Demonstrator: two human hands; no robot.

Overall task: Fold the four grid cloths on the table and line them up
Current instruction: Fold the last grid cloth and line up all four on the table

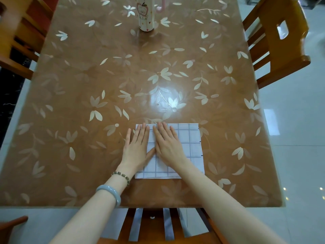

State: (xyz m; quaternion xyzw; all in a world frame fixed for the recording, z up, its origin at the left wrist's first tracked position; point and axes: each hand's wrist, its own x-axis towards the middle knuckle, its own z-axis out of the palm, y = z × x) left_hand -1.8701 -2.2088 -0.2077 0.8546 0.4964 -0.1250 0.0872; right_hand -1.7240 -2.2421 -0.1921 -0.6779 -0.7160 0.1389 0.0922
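Left grip (136, 148) flat, fingers straight; right grip (168, 147) likewise, just beside it.

Cup (146, 16) with a cartoon bear sits way up at 12 o'clock, some pink thing (161, 5) just behind it, can't tell what. Far-left chair (19, 37) at 10 o'clock, far-right chair (281, 41) at 2, near chair (158, 226) at 6. Shiny tile floor (299, 138) at 3.

Both forearms are bare as far up as the view shows. The left hand (136, 148) has at its wrist a bracelet of small oblong grey-green beads (122, 175). Just behind it on the forearm sits a smooth, thick, pale blue-grey bangle (110, 191) with a glossy sheen. The right hand (168, 147) and its wrist are bare.
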